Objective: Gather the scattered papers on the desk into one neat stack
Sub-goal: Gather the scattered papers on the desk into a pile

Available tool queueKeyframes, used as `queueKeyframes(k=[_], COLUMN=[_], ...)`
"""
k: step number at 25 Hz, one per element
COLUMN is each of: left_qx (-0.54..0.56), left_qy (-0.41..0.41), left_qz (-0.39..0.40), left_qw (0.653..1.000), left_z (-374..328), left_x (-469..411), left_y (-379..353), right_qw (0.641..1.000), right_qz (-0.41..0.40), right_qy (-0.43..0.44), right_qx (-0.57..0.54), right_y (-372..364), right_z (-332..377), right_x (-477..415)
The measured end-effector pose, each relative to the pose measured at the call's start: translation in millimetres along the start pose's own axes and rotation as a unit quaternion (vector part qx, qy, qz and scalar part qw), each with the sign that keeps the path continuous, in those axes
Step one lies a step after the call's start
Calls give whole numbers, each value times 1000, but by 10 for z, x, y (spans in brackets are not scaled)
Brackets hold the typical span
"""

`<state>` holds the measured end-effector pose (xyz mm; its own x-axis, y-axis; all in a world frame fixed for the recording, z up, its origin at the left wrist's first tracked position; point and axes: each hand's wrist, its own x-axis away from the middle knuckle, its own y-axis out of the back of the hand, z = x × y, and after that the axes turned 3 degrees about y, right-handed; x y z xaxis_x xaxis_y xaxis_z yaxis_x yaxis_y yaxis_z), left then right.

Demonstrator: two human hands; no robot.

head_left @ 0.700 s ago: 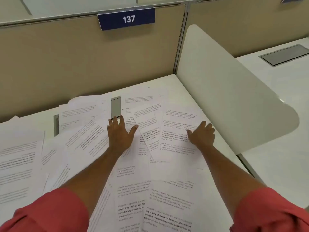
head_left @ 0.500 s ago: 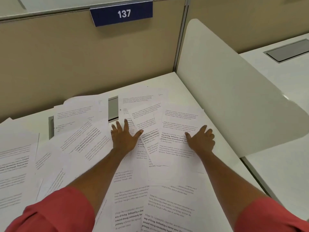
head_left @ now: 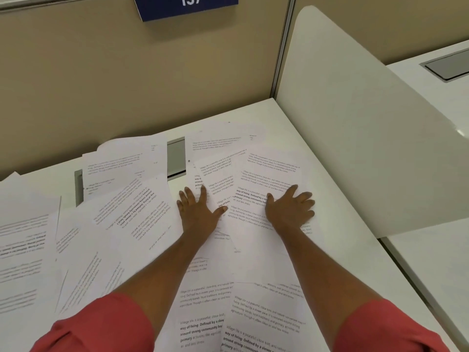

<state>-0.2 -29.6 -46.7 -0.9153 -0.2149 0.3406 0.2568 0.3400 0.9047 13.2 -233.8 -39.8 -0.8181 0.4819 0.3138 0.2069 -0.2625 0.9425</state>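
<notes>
While printed papers (head_left: 132, 212) lie fanned and overlapping across the white counter (head_left: 350, 250), no stack exists: gathering looks barely begun. Left hand (head_left: 196, 212) and right hand (head_left: 289, 209) press flat on far sheets, fingers spread, gripping nothing.

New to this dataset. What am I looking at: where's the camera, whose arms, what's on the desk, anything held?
No machine here: a person works with bare hands. All pictures come from one wide-angle camera on the person's head, looking forward and down, so the arms reach in from the bottom. The left hand and right hand press flat on printed papers that lie scattered and overlapping over a white desk. Neither hand has a grip on anything. A white divider stands on the right, and a blue sign reading 137 hangs on the beige panel behind.
</notes>
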Motion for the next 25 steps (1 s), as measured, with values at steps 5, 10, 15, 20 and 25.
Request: queueKeyframes(k=[5, 10, 15, 20, 25], left_qx=[5, 213, 276, 253, 344], left_qy=[-54, 11, 116, 190, 227], left_qz=[-39, -82, -105, -46, -40], left_qw=[998, 974, 948, 948, 910], left_z=[-2, 5, -135, -198, -138], left_x=[129, 106, -24, -150, -220], left_y=[-10, 98, 227, 313, 275], right_qw=[1000, 994, 995, 995, 996], right_qz=[-1, -62, -63, -16, -25], right_qy=[15, 82, 38, 20, 59], right_qx=[-12, -45, -72, -101, -57], right_y=[-38, -39, 37, 98, 78], right_z=[253, 386, 297, 280, 289], right_x=[68, 174, 2, -120, -57])
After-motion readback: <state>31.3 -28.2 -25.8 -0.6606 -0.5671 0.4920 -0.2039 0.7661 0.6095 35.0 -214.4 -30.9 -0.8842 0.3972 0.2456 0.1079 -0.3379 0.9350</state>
